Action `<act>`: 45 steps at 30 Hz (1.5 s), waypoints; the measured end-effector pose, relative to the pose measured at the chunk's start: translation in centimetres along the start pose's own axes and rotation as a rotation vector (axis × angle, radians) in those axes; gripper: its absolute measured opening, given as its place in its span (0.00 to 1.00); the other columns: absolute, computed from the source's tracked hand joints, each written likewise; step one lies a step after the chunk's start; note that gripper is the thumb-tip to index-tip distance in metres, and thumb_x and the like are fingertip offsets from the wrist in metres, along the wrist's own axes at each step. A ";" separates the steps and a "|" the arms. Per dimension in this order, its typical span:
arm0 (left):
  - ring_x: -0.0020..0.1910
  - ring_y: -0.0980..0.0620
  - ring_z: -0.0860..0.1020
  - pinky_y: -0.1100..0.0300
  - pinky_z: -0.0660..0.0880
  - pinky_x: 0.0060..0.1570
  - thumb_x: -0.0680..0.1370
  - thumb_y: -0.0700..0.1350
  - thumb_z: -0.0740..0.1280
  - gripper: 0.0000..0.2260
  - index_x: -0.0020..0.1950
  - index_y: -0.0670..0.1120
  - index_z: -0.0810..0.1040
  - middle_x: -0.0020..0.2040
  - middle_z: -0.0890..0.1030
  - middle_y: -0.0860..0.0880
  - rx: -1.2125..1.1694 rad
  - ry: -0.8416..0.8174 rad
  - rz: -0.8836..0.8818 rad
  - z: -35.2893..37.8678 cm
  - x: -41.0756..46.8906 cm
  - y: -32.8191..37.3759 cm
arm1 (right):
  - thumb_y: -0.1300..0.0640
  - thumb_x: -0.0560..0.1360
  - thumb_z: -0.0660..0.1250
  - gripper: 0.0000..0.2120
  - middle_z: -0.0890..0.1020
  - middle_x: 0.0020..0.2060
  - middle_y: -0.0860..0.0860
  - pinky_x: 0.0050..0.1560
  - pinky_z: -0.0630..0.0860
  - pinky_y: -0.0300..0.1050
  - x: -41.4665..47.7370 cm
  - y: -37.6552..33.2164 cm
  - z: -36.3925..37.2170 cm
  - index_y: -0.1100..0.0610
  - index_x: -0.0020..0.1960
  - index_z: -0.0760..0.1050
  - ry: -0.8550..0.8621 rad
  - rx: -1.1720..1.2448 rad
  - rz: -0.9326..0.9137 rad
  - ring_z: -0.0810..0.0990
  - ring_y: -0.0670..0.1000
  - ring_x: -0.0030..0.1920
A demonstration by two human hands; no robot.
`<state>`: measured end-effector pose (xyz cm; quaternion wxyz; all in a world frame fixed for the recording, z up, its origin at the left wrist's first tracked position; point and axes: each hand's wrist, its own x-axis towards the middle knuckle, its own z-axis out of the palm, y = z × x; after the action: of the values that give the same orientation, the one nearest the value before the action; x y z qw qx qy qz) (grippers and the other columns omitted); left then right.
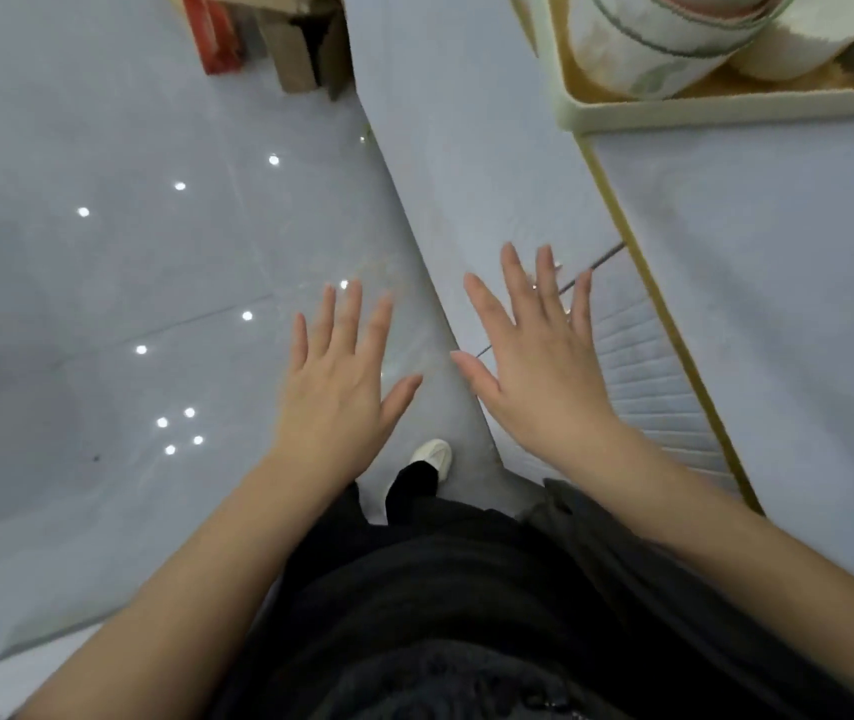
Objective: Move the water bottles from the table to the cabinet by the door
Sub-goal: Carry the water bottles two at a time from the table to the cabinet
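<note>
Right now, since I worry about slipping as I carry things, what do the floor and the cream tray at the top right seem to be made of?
The floor looks like polished pale grey tile or stone: it mirrors small bright lights and shows thin joint lines. The cream tray looks like matte moulded plastic, judging by its smooth rounded rim, though painted wood cannot be ruled out.

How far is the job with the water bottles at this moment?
Done: nothing can be confirmed, since no water bottle is in view. In hand: nothing; the left hand and the right hand are spread open and empty, near the tray of rolled cloths. Left: seemingly fetching and carrying bottles to the cabinet.
</note>
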<state>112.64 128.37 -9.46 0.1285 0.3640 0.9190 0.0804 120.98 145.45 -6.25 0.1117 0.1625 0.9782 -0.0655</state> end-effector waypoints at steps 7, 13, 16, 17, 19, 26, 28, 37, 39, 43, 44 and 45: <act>0.77 0.37 0.53 0.37 0.51 0.73 0.77 0.64 0.48 0.35 0.79 0.44 0.56 0.78 0.56 0.39 -0.005 -0.130 -0.296 0.8 -5.4 -8.3 | 0.37 0.80 0.50 0.34 0.42 0.79 0.56 0.73 0.34 0.65 2.7 -9.2 3.2 0.49 0.80 0.43 -0.222 -0.083 -0.223 0.36 0.61 0.78; 0.77 0.37 0.54 0.36 0.50 0.72 0.77 0.65 0.47 0.35 0.78 0.45 0.57 0.78 0.57 0.40 -0.081 -0.119 -0.436 0.1 -9.4 -14.8 | 0.35 0.80 0.48 0.34 0.42 0.79 0.55 0.75 0.36 0.65 5.0 -18.0 4.4 0.47 0.80 0.42 -0.279 -0.132 -0.325 0.36 0.60 0.78; 0.78 0.39 0.48 0.38 0.45 0.73 0.79 0.63 0.52 0.34 0.80 0.47 0.51 0.80 0.51 0.42 -0.111 -0.132 -0.521 -0.1 -11.3 -18.2 | 0.35 0.80 0.48 0.34 0.42 0.79 0.55 0.75 0.37 0.65 6.2 -22.3 4.8 0.47 0.80 0.41 -0.279 -0.149 -0.385 0.37 0.60 0.78; 0.78 0.40 0.47 0.38 0.45 0.73 0.79 0.63 0.53 0.34 0.80 0.48 0.50 0.80 0.49 0.42 -0.123 -0.121 -0.559 -0.2 -12.1 -19.4 | 0.35 0.80 0.48 0.34 0.42 0.79 0.55 0.74 0.37 0.64 6.6 -23.8 4.9 0.47 0.80 0.40 -0.291 -0.157 -0.408 0.37 0.60 0.78; 0.78 0.40 0.46 0.38 0.45 0.73 0.80 0.63 0.52 0.34 0.80 0.48 0.48 0.80 0.49 0.42 -0.138 -0.098 -0.653 -0.4 -13.9 -21.6 | 0.36 0.80 0.48 0.34 0.42 0.79 0.55 0.75 0.37 0.64 7.2 -27.0 5.1 0.47 0.79 0.39 -0.325 -0.182 -0.461 0.36 0.60 0.78; 0.78 0.41 0.45 0.38 0.44 0.73 0.80 0.64 0.50 0.34 0.80 0.48 0.46 0.80 0.46 0.43 -0.258 -0.100 -0.962 0.1 -18.8 -26.7 | 0.36 0.80 0.48 0.34 0.42 0.79 0.54 0.75 0.40 0.65 9.1 -36.7 6.2 0.47 0.80 0.40 -0.384 -0.273 -0.708 0.36 0.60 0.78; 0.78 0.41 0.45 0.38 0.44 0.73 0.80 0.64 0.50 0.34 0.80 0.48 0.47 0.80 0.47 0.43 -0.297 -0.086 -1.039 0.3 -19.9 -27.7 | 0.36 0.80 0.49 0.33 0.42 0.79 0.54 0.75 0.39 0.65 9.7 -39.2 6.7 0.46 0.80 0.41 -0.401 -0.299 -0.780 0.36 0.59 0.78; 0.79 0.42 0.46 0.37 0.45 0.73 0.80 0.64 0.50 0.33 0.79 0.48 0.47 0.80 0.48 0.43 -0.443 -0.056 -1.343 -0.4 -22.0 -34.8 | 0.36 0.80 0.49 0.33 0.43 0.80 0.53 0.75 0.41 0.66 14.3 -51.4 8.5 0.46 0.80 0.43 -0.492 -0.432 -1.034 0.37 0.59 0.78; 0.79 0.42 0.45 0.38 0.44 0.73 0.80 0.65 0.49 0.34 0.80 0.48 0.46 0.80 0.47 0.43 -0.487 -0.062 -1.396 -0.9 -21.7 -37.4 | 0.36 0.80 0.49 0.33 0.43 0.80 0.53 0.74 0.41 0.66 16.3 -54.6 8.7 0.46 0.80 0.42 -0.510 -0.477 -1.070 0.38 0.59 0.78; 0.79 0.43 0.43 0.38 0.43 0.74 0.80 0.65 0.49 0.33 0.80 0.49 0.45 0.80 0.46 0.44 -0.538 -0.034 -1.478 -3.1 -21.0 -42.5 | 0.36 0.80 0.49 0.33 0.42 0.80 0.54 0.74 0.40 0.66 19.9 -61.4 8.4 0.46 0.80 0.42 -0.523 -0.553 -1.162 0.37 0.60 0.78; 0.79 0.43 0.43 0.39 0.43 0.74 0.80 0.65 0.49 0.33 0.80 0.49 0.44 0.80 0.46 0.44 -0.542 -0.023 -1.501 -3.6 -20.9 -43.7 | 0.36 0.80 0.49 0.33 0.42 0.80 0.54 0.74 0.40 0.66 20.6 -63.0 8.3 0.46 0.80 0.42 -0.519 -0.567 -1.192 0.37 0.60 0.78; 0.79 0.44 0.43 0.39 0.43 0.74 0.80 0.64 0.49 0.33 0.80 0.49 0.44 0.80 0.46 0.44 -0.545 -0.013 -1.526 -4.0 -20.9 -44.8 | 0.36 0.80 0.49 0.33 0.43 0.80 0.54 0.74 0.40 0.66 21.2 -64.6 8.2 0.46 0.80 0.42 -0.515 -0.578 -1.223 0.38 0.60 0.78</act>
<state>97.07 81.42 -12.71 0.2374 -0.4069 0.8615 0.1893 81.59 89.92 -13.34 0.3203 -0.4705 0.8150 0.1090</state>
